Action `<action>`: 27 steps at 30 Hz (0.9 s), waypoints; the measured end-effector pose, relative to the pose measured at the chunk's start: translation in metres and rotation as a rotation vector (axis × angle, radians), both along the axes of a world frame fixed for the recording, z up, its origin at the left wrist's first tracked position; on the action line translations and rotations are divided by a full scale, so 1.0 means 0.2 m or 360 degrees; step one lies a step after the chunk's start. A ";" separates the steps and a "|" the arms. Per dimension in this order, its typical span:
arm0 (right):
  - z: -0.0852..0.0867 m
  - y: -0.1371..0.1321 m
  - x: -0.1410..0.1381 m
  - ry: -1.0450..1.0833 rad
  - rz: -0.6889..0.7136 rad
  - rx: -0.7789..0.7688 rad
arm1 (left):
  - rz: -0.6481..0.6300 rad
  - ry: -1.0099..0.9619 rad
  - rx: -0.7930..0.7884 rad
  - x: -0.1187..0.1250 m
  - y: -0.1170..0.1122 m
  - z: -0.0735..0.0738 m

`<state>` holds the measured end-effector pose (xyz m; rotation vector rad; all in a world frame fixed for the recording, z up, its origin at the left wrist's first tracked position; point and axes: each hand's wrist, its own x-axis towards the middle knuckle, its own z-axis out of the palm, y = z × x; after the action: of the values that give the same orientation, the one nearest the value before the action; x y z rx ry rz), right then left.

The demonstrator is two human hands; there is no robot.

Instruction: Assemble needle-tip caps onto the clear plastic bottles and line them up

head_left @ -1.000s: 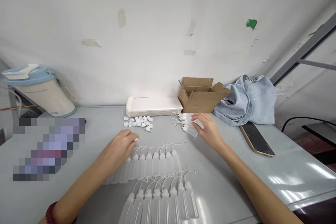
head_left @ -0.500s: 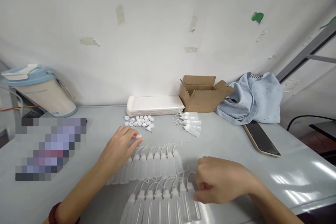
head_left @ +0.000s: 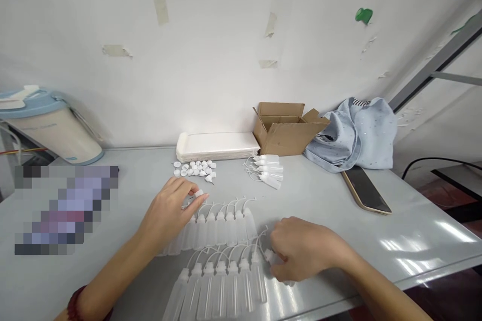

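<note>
My left hand [head_left: 167, 208] pinches a small white needle-tip cap [head_left: 199, 193] between thumb and forefinger, above the far row of bottles. Curled around a clear squeeze bottle [head_left: 272, 257] with a thin strap at its neck, my right hand [head_left: 307, 248] hides most of its body. That bottle is tilted, apart from the right end of the near row of squeeze bottles [head_left: 221, 291]. Behind lies a second row of squeeze bottles [head_left: 221, 230], their straps curving up. Loose white caps [head_left: 194, 169] lie scattered past my left hand.
Several more squeeze bottles [head_left: 270, 179] lie before an open cardboard box [head_left: 291, 139]. A stack of white sleeves [head_left: 218, 145] rests against the wall. A blue bag [head_left: 371, 135] and a phone [head_left: 367, 190] are at right, a large cream tumbler [head_left: 56, 133] at left.
My right hand has closed on the end bottle of the near row and drawn it away, tilting it. My left hand still pinches the cap. The view has shifted slightly.
</note>
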<state>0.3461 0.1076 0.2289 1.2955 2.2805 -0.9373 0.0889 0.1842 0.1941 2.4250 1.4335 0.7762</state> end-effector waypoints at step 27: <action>0.00 0.03 -0.08 0.1631 -0.0589 -0.0309 | -0.0471 -0.0748 -0.0773 0.13 -0.25 0.14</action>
<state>0.3306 0.1140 0.2294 1.3397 2.5046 -2.3116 0.1155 0.1338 0.2213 1.8639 0.9229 0.7527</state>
